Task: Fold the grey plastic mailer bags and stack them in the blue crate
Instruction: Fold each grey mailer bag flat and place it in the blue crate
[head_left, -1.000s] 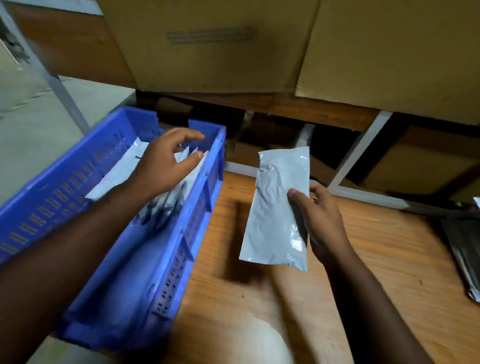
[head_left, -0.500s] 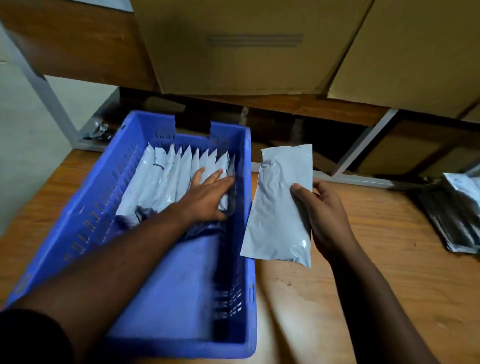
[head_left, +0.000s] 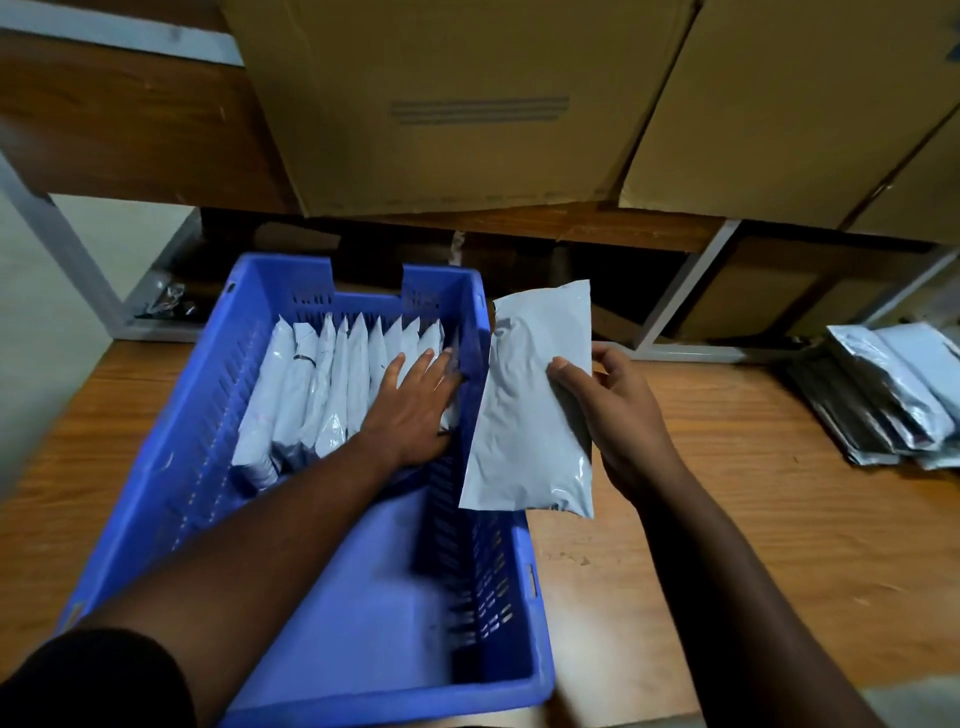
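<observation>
Pinching glossy folded mailer (head_left: 530, 415) | right hand (head_left: 623, 421) | slotted blue crate (head_left: 208, 415)

Mailer pile (head_left: 904, 395) cut off right.

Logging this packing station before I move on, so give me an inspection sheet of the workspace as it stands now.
Surface: wooden table, bare grain visible.
Job's things: blue crate holds a row of folded mailers standing on edge; one folded mailer held beside it.
Clutter: unfolded mailer pile at far right.
Grippers: left hand presses flat on the row; right hand grips the mailer.
Cables: nothing seen.
Surroundings: cardboard boxes on a shelf.
</observation>
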